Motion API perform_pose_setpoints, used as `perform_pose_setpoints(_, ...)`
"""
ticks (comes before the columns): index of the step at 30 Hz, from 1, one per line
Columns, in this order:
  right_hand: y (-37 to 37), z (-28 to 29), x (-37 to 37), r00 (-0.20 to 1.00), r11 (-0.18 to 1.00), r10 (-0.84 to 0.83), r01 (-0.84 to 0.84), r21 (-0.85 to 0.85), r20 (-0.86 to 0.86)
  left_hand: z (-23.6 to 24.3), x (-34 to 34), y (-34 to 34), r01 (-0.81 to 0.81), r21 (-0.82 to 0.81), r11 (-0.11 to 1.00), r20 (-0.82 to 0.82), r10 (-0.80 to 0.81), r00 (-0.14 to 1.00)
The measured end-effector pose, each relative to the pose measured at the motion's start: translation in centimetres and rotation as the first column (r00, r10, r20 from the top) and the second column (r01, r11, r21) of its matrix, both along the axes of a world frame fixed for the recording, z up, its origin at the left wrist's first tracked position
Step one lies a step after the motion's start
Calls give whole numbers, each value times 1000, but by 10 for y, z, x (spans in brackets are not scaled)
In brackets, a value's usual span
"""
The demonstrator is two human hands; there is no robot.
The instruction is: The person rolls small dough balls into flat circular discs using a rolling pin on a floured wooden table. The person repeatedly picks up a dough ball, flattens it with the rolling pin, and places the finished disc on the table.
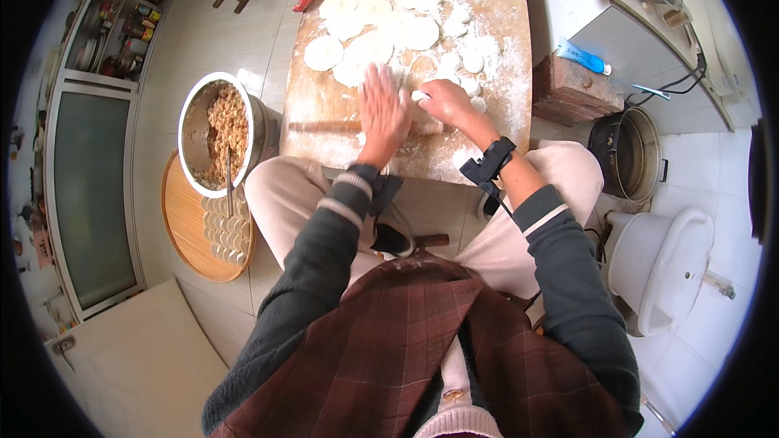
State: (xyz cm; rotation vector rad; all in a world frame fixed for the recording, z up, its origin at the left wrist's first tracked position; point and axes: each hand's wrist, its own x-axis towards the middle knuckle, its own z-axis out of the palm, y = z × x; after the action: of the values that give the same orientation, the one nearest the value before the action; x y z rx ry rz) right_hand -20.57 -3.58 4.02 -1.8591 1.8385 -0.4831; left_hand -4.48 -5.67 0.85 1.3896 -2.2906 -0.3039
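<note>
a round wooden tray (180, 219) carries rows of pale, crescent dumplings (225, 233); a deep, pale-rimmed bowl (186, 118) holds crumbly brown filling (228, 120). on the flour-dusted wooden bench (308, 99), the left hand (384, 113) flattens over a smooth rolling pin (324, 126), below thin dough rounds (323, 53); the right hand (453, 104) pinches a small white dough piece (419, 96).
</note>
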Motion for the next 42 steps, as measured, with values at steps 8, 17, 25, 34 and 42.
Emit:
perform_pose_setpoints(8, -42, 10, -37, 949, 951, -306, 300, -78, -75, -2, 41, 65, 106, -34, 994, 38, -104, 994)
perform_pose_setpoints(17, -36, -8, -52, 905, 907, -372, 308, -288, -204, -3, 45, 49, 117, -84, 990, 107, -108, 988)
perform_pose_setpoints(25, 4, -17, 30, 992, 910, 81, -113, -399, -94, -11, 89, 19, 96, -26, 995, 165, -90, 982)
perform_pose_setpoints(34, 28, -3, 48, 995, 990, 65, -54, -128, 79, -14, 94, 41, -129, -25, 991, 153, 131, 979)
perform_pose_setpoints(42, 28, -17, 58, 987, 971, 57, -21, -238, 148, -22, 109, 37, 24, -173, 985, 89, -9, 996)
